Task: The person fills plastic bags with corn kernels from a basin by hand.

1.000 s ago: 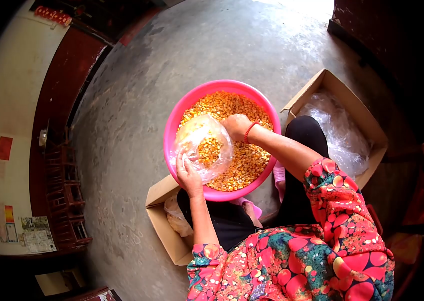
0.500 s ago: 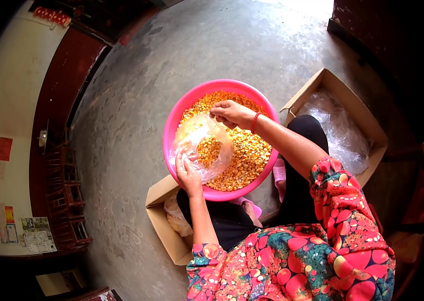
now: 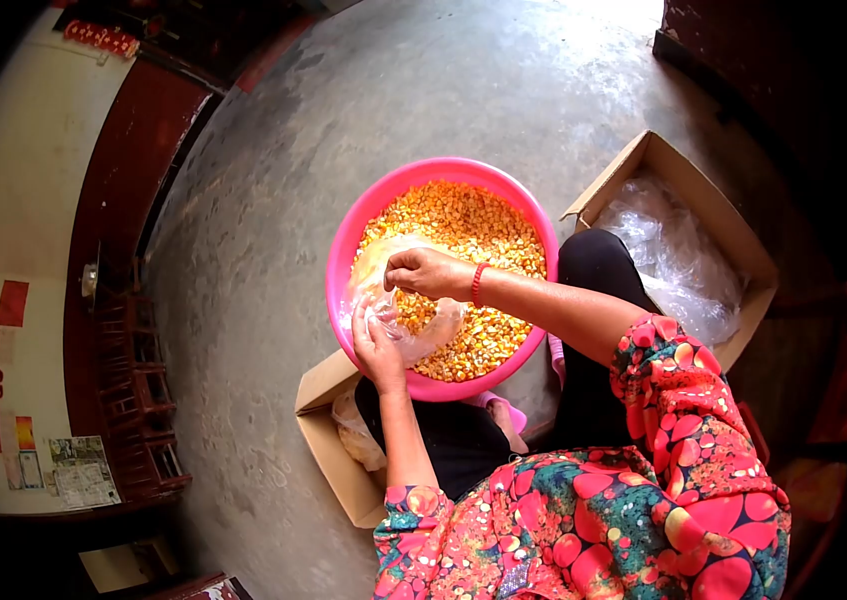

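Note:
A clear plastic bag (image 3: pixel 440 332) lies with its mouth spread over the yellow corn kernels (image 3: pixel 478 215) in a round pink basin (image 3: pixel 337 300). Some kernels show through the bag's opening. My left hand (image 3: pixel 377 350) grips the near left edge of the bag, its thumb and fingers closed on the film. Just above it, my right hand (image 3: pixel 431 274) is closed in a pinch at the bag's rim, where the plastic draws up toward the fingertips. The right fingertips are partly hidden by the hand.
At the right stands an open cardboard box (image 3: pixel 755 290) with crumpled clear plastic (image 3: pixel 673 250) inside. Another cardboard box (image 3: pixel 328 460) sits by my left leg, holding a plastic bag (image 3: pixel 355 435). Wooden stools (image 3: pixel 143 400) line the left wall on the concrete floor (image 3: pixel 233 330).
My right hand has moved left and down from above the kernels to the bag's rim beside my left hand. The bag's mouth is drawn in there. My left hand has stayed nearly still.

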A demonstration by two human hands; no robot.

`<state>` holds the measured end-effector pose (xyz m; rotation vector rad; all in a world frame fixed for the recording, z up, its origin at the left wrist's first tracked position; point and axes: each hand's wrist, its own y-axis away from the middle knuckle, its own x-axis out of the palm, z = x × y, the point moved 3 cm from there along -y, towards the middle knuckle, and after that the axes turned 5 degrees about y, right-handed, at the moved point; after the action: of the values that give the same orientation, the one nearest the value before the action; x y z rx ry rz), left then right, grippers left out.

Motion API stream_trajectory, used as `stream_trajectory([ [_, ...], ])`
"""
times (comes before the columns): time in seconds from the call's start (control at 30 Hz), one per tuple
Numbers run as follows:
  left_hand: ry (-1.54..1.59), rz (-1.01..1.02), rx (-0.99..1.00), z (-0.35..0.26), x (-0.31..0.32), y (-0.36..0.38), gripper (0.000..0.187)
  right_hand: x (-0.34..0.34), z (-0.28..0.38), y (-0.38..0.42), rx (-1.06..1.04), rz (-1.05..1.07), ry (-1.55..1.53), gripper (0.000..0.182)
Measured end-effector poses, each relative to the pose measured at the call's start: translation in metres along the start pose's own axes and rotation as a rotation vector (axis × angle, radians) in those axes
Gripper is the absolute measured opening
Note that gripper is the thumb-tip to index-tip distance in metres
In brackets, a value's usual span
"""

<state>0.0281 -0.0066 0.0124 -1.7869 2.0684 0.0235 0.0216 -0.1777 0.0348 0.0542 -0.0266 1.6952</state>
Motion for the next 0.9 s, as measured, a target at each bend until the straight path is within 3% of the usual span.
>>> stream_trajectory([
  [0.1, -0.027, -0.018, 0.078, -0.005, 0.002, -0.002, 0.032, 0.003, 0.004, 0.009, 0.122, 0.018, -0.033, 0.019],
  [0.13, -0.046, -0.026, 0.133, -0.008, 0.002, -0.002, 0.032, 0.004, -0.003, 0.003, -0.015, 0.000, 0.080, 0.018],
  [0.17, -0.045, -0.027, 0.134, -0.010, 0.002, -0.001, 0.032, 0.004, -0.007, 0.003, -0.015, 0.000, 0.081, 0.018],
  [0.23, 0.108, 0.047, -0.106, -0.015, 0.003, 0.002, 0.033, 0.006, 0.005, 0.010, -0.181, 0.078, 0.346, 0.020],
  [0.3, 0.121, 0.064, -0.168, -0.020, 0.002, 0.003, 0.033, 0.003, 0.013, 0.011, -0.187, 0.108, 0.362, 0.021],
  [0.37, 0.133, 0.082, -0.231, -0.012, 0.002, 0.003, 0.034, 0.001, 0.022, 0.012, -0.159, 0.246, 0.170, 0.021],
  [0.4, 0.048, 0.045, -0.082, -0.003, 0.000, 0.000, 0.034, -0.002, 0.035, 0.018, -0.052, 0.264, -0.049, 0.020],
  [0.43, -0.036, 0.007, 0.068, -0.006, 0.000, -0.002, 0.035, -0.008, 0.040, 0.017, -0.101, 0.228, -0.101, 0.018],
  [0.6, -0.054, -0.013, 0.063, -0.012, 0.000, 0.001, 0.033, -0.064, 0.039, 0.007, -0.110, -0.270, -0.129, 0.019],
  [0.7, -0.040, -0.014, 0.060, -0.014, 0.002, 0.001, 0.031, -0.096, 0.012, 0.002, -0.090, -0.471, 0.481, 0.016],
  [0.77, -0.021, -0.013, 0.067, -0.012, 0.001, 0.001, 0.030, -0.100, -0.003, 0.002, 0.041, -0.424, 0.923, 0.014],
  [0.9, 0.012, -0.019, 0.033, -0.014, 0.001, 0.001, 0.030, -0.090, -0.029, 0.010, 0.190, -0.373, 1.217, 0.018],
])
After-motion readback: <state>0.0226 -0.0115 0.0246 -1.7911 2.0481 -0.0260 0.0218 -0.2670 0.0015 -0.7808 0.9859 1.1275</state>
